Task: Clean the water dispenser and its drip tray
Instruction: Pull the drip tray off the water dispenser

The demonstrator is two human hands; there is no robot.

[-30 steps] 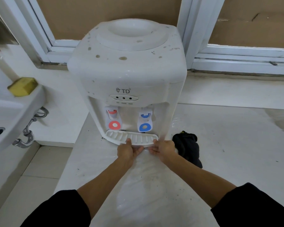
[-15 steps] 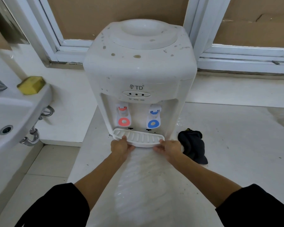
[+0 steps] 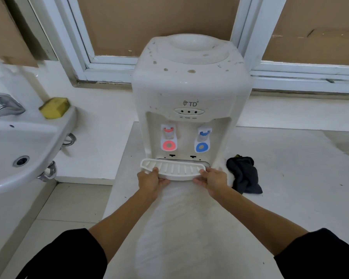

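1. The counter (image 3: 290,178), pale and streaked with wet, carries the water dispenser at its back left part.
2. The water dispenser (image 3: 189,87) stands upright with brown spots across its top. This is the landmark.
3. The sink (image 3: 18,141) hangs to the left of the dispenser, well apart from it, with a tap (image 3: 4,106) at its rear.
4. A dark cloth (image 3: 245,174) lies crumpled on the counter just right of the dispenser's base.
5. The drip tray (image 3: 172,170) sits at the dispenser's foot, below the red tap (image 3: 169,138) and blue tap (image 3: 202,139), with a dark gap behind it.
6. The left hand (image 3: 150,182) grips the tray's left end, thumb on top.
7. The right hand (image 3: 214,181) grips the tray's right end, thumb on its rim.
8. A yellow sponge (image 3: 54,107) rests on the sink's rim, left of the dispenser.
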